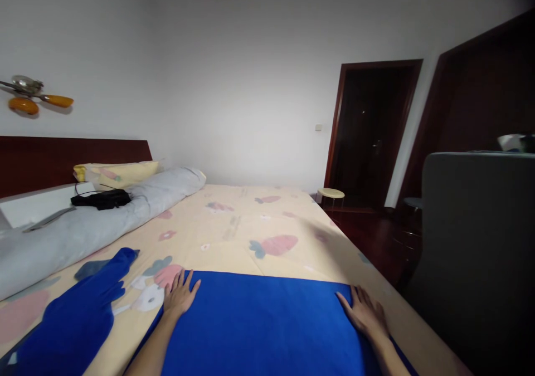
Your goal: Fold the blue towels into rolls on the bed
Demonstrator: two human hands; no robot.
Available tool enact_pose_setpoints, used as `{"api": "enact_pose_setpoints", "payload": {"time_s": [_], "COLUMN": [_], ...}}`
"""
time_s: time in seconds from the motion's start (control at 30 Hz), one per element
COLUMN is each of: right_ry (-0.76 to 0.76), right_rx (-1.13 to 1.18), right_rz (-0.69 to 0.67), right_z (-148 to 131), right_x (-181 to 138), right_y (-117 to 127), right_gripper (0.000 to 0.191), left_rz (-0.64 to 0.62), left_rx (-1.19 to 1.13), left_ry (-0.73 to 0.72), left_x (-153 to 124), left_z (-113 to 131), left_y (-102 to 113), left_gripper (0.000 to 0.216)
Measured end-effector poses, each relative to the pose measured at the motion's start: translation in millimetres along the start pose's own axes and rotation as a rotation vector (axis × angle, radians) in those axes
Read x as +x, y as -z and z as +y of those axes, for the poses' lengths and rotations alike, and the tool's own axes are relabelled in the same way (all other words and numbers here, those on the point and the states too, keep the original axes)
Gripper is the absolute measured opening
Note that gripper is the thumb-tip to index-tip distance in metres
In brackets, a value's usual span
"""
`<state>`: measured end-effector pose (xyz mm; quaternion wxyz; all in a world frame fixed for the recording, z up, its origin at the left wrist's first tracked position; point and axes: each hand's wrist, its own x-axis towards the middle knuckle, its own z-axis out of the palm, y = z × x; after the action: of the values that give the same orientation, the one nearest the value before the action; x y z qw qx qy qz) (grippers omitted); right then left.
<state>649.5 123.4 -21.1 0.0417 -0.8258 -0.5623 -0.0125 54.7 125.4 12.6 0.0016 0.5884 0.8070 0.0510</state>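
A bright blue cloth [267, 320] lies spread flat on the bed, its far edge straight across. My left hand [179, 295] rests flat on its far left corner, fingers spread. On the far right corner my right hand [364, 311] also lies flat with fingers stretched out. Neither hand holds anything. A second piece of blue fabric [79, 315], shaped like a sleeve or leg, stretches out on the bed to the left.
The bed [251, 225] has a cream sheet printed with carrots. A grey rolled duvet [96, 220], a yellow pillow [117, 172] and a black device [100, 199] lie near the headboard. A grey chair back [476, 253] stands at right, a small stool [331, 194] by the dark doorway.
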Motion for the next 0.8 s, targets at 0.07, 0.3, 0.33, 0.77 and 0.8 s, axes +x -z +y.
{"api": "enact_pose_setpoints", "payload": {"time_s": [0.07, 0.3, 0.33, 0.77, 0.8], "right_ry": [-0.049, 0.172, 0.27, 0.382, 0.368], "right_rx": [-0.022, 0.024, 0.079, 0.256, 0.248], "right_rz": [0.056, 0.455, 0.381, 0.158, 0.209], "right_z": [1.0, -76.0, -101.9, -37.8, -8.5], "right_x": [-1.5, -54.4, -72.6, -177.8, -174.0], "right_y": [-0.2, 32.7, 37.9, -2.4, -9.6], "right_gripper": [0.084, 0.066, 0.064, 0.067, 0.066], "left_rz": [-0.001, 0.097, 0.091, -0.138, -0.122], "left_rx": [0.011, 0.061, 0.023, -0.111, -0.072], "left_ry": [0.041, -0.139, -0.27, -0.253, -0.18], "left_x": [-2.1, -40.8, -54.5, -173.8, -174.7], "left_z": [0.0, 67.6, 89.4, 33.3, 8.9], "left_y": [5.3, 21.7, 18.1, 8.3, 9.6], "left_gripper": [0.068, 0.06, 0.059, 0.062, 0.063]}}
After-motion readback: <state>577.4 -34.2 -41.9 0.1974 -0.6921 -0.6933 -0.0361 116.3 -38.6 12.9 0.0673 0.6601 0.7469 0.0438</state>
